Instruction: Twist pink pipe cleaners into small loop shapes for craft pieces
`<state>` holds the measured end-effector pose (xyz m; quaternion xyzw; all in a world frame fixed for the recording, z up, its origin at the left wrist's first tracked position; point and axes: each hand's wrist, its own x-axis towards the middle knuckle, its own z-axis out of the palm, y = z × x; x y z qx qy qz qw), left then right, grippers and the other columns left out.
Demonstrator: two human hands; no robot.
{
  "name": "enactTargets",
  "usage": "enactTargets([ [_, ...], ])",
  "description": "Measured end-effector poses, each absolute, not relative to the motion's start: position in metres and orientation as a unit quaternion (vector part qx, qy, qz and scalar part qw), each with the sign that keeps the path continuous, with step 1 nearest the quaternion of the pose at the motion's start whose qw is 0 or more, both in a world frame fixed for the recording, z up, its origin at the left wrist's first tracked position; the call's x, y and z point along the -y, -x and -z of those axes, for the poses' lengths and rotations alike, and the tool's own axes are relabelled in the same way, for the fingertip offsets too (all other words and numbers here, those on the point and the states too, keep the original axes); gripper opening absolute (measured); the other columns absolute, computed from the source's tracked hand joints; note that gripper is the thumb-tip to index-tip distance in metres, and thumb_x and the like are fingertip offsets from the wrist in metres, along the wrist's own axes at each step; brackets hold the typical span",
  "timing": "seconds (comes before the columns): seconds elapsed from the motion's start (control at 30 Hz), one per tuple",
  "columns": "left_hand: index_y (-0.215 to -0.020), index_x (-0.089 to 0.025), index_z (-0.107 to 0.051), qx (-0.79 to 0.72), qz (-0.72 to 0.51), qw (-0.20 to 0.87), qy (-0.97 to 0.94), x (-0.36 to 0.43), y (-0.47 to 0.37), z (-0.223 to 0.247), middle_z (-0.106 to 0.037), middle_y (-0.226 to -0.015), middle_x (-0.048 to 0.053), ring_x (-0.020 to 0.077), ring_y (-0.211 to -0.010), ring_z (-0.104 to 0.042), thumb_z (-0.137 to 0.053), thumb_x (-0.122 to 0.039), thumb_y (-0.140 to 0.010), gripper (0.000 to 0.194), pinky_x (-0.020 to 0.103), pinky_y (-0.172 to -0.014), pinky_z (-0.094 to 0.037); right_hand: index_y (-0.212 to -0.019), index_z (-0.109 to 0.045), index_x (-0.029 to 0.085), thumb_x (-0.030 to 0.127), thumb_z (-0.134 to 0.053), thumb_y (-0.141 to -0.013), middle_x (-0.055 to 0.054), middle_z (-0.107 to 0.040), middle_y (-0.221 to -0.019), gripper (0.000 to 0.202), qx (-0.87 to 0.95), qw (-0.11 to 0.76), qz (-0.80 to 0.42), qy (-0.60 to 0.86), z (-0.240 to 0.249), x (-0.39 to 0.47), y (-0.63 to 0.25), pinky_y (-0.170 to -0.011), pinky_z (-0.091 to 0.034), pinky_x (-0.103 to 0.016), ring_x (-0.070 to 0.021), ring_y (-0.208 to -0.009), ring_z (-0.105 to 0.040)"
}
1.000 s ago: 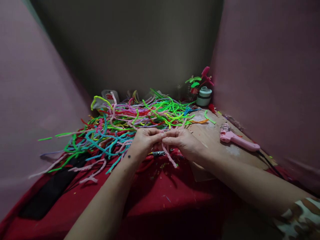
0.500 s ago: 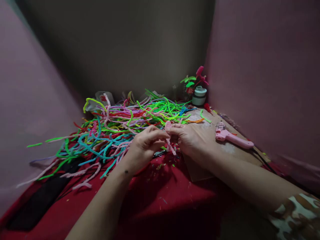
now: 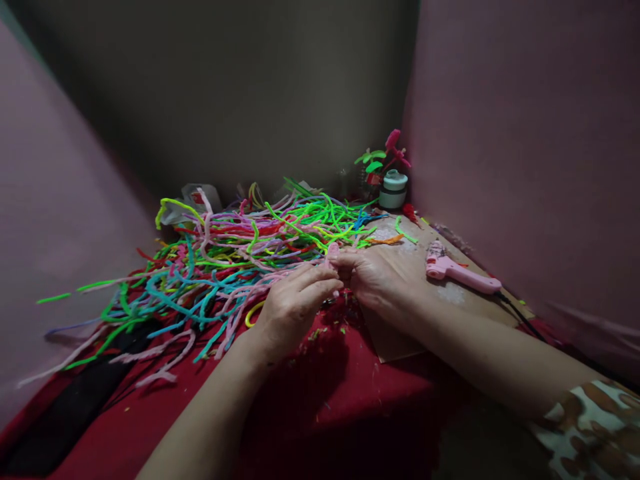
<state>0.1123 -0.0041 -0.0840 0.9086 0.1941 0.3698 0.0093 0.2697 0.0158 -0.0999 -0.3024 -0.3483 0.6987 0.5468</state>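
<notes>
Between my two hands is a small piece of pink pipe cleaner (image 3: 333, 251), its rounded top showing above the fingers and its lower part mostly covered. My right hand (image 3: 373, 277) pinches it from the right. My left hand (image 3: 297, 307) is closed around its lower part from the left, fingertips touching or nearly touching those of my right hand. Just behind and to the left lies a large heap of coloured pipe cleaners (image 3: 235, 243), in green, pink, blue, red and yellow.
A pink glue gun (image 3: 463, 272) with a black cord lies on a brown board (image 3: 425, 247) at the right. Behind stands a pale jar (image 3: 393, 190) beside pink and green pipe-cleaner shapes (image 3: 395, 150). A black strip (image 3: 65, 413) lies on the red cloth (image 3: 350, 393).
My left hand has moved down over the lower part of the pink piece, whose hanging ends are now mostly hidden. The view has shifted slightly.
</notes>
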Motion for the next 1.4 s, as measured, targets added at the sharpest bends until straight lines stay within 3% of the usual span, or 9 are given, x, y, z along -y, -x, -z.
enactTargets([
  [0.2, -0.109, -0.022, -0.060, -0.336, -0.436, 0.068, -0.832, 0.013, -0.111, 0.073, -0.069, -0.090, 0.002, 0.0116, -0.079, -0.063, -0.053, -0.021, -0.085, 0.025, 0.022, -0.074, -0.047, -0.058, -0.056, 0.015, 0.021, -0.060, -0.065, 0.000, -0.052, -0.060, 0.010, 0.374, 0.528, -0.688, 0.329, 0.092, -0.008, -0.271, -0.054, -0.037, -0.025, -0.0100, -0.056, -0.045],
  [0.3, -0.095, -0.021, -0.063, -0.351, -0.449, 0.046, -0.820, 0.014, -0.107, 0.071, -0.068, -0.082, 0.000, 0.0109, -0.074, -0.061, -0.055, -0.022, -0.084, 0.014, 0.021, -0.073, -0.046, -0.052, -0.052, 0.015, 0.016, -0.060, -0.062, 0.002, -0.047, -0.055, 0.013, 0.387, 0.528, -0.672, 0.347, 0.093, -0.008, -0.270, -0.052, -0.033, -0.024, -0.0082, -0.052, -0.040],
  [0.63, -0.089, -0.017, -0.062, -0.349, -0.302, -0.146, -0.875, 0.006, -0.107, 0.074, -0.061, -0.080, 0.005, 0.0152, -0.074, -0.053, -0.045, -0.020, -0.087, 0.018, 0.025, -0.066, -0.041, -0.054, -0.055, 0.016, 0.016, -0.057, -0.059, 0.001, -0.051, -0.055, 0.006, 0.468, 0.504, -0.632, 0.357, 0.083, -0.003, -0.271, -0.056, -0.036, -0.026, -0.0113, -0.057, -0.045],
  [0.77, -0.077, -0.015, -0.060, -0.358, -0.272, -0.155, -0.880, 0.009, -0.111, 0.076, -0.059, -0.076, 0.005, 0.0159, -0.072, -0.052, -0.044, -0.021, -0.087, 0.020, 0.027, -0.067, -0.041, -0.054, -0.055, 0.016, 0.014, -0.056, -0.061, 0.002, -0.050, -0.055, 0.007, 0.493, 0.501, -0.609, 0.367, 0.077, 0.001, -0.270, -0.057, -0.035, -0.025, -0.0104, -0.056, -0.043],
  [1.03, -0.074, -0.015, -0.057, -0.395, -0.210, -0.204, -0.871, 0.009, -0.114, 0.082, -0.060, -0.075, 0.007, 0.0189, -0.070, -0.052, -0.044, -0.019, -0.086, 0.018, 0.030, -0.064, -0.041, -0.060, -0.061, 0.014, 0.018, -0.062, -0.063, 0.002, -0.053, -0.060, 0.005, 0.490, 0.497, -0.608, 0.379, 0.075, 0.007, -0.266, -0.053, -0.033, -0.023, -0.0075, -0.053, -0.041],
  [1.27, -0.083, -0.012, -0.059, -0.376, -0.186, -0.217, -0.881, 0.013, -0.118, 0.081, -0.061, -0.082, 0.010, 0.0221, -0.076, -0.053, -0.048, -0.009, -0.080, 0.011, 0.032, -0.066, -0.044, -0.064, -0.063, 0.012, 0.023, -0.067, -0.062, 0.001, -0.056, -0.066, 0.012, 0.518, 0.513, -0.570, 0.379, 0.083, 0.003, -0.266, -0.061, -0.036, -0.024, -0.0090, -0.061, -0.045],
  [1.4, -0.095, -0.009, -0.058, -0.357, -0.192, -0.189, -0.895, 0.015, -0.117, 0.080, -0.060, -0.090, 0.012, 0.0233, -0.084, -0.053, -0.051, -0.007, -0.077, 0.020, 0.033, -0.072, -0.046, -0.066, -0.064, 0.012, 0.024, -0.066, -0.062, 0.001, -0.057, -0.065, 0.013, 0.524, 0.523, -0.551, 0.384, 0.085, 0.000, -0.268, -0.059, -0.035, -0.024, -0.0095, -0.061, -0.046],
])
